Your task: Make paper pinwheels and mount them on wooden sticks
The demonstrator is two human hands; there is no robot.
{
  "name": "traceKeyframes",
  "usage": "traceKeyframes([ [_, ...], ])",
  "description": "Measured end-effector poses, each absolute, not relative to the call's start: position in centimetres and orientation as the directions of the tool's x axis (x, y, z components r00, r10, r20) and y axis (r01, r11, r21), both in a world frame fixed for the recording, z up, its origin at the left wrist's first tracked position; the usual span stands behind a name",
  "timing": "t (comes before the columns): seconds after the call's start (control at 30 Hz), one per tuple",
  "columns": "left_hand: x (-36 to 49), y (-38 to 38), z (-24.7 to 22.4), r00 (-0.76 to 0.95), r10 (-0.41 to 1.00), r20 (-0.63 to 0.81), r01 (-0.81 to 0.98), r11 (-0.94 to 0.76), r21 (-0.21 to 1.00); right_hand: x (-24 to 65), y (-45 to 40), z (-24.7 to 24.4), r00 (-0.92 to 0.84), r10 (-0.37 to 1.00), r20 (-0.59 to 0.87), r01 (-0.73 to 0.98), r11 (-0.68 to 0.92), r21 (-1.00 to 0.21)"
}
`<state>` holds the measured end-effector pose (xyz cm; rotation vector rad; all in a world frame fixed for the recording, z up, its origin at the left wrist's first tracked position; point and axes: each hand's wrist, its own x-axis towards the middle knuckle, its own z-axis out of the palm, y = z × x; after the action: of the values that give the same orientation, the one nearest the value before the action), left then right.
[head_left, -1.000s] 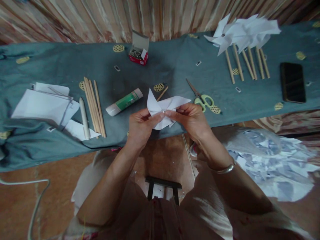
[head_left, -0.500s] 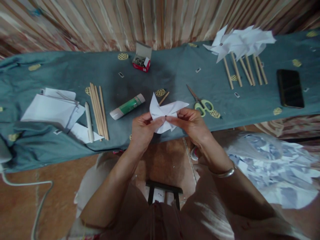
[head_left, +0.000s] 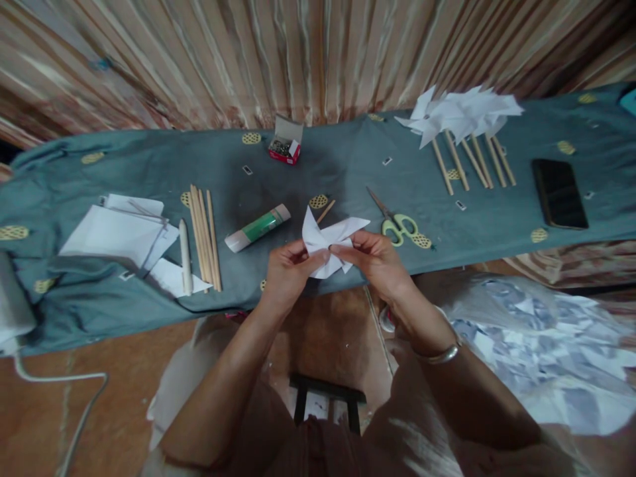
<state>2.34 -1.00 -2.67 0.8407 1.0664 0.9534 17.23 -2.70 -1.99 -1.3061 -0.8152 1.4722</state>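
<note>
A white paper pinwheel (head_left: 322,237) is held between both hands at the near edge of the cloth. My left hand (head_left: 288,275) is closed on its left side, the thumb pressing by the centre. On the other side my right hand (head_left: 380,260) grips the paper, its thumb at the dark pin in the middle. Part of a wooden stick (head_left: 326,211) shows just beyond the pinwheel; its near end is hidden. Left of the hands lies a green and white glue stick (head_left: 258,227). Green-handled scissors (head_left: 397,222) rest to the right.
Wooden sticks (head_left: 204,238), a white pen-like tool (head_left: 185,255) and paper sheets (head_left: 114,235) lie left. A red box of pins (head_left: 285,151) stands open at the back. Finished pinwheels (head_left: 462,114) and a phone (head_left: 560,192) lie right. A bag of paper scraps (head_left: 541,344) sits below the table.
The camera view has shifted, so the table and everything on it appear slightly lower. Both hands still hold the pinwheel in nearly the same pose.
</note>
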Motion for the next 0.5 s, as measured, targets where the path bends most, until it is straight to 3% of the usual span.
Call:
traceKeyframes([
  [0.17, 1.5, -0.1, -3.3, 0.165, 0.957, -0.239, -0.201, 0.27, 0.942, 18.2, -2.7, -1.7, 0.076, 0.948, -0.308, -0.285, -0.276, -0.918],
  [0.27, 0.9, 0.8, -3.9, 0.077, 0.995, -0.064, 0.05, 0.06, 0.997, 19.1, -2.8, -1.5, 0.13, 0.934, -0.332, -0.326, -0.276, -0.904],
  [0.37, 0.4, 1.6, -4.6, 0.132, 0.984, 0.12, 0.353, -0.16, 0.922, 19.8, -3.0, -1.4, 0.141, 0.93, -0.34, -0.335, -0.278, -0.9],
  [0.5, 0.2, 2.3, -5.2, 0.217, 0.95, 0.225, 0.572, -0.311, 0.759, 20.2, -3.3, -1.4, 0.136, 0.94, -0.314, -0.325, -0.257, -0.91],
])
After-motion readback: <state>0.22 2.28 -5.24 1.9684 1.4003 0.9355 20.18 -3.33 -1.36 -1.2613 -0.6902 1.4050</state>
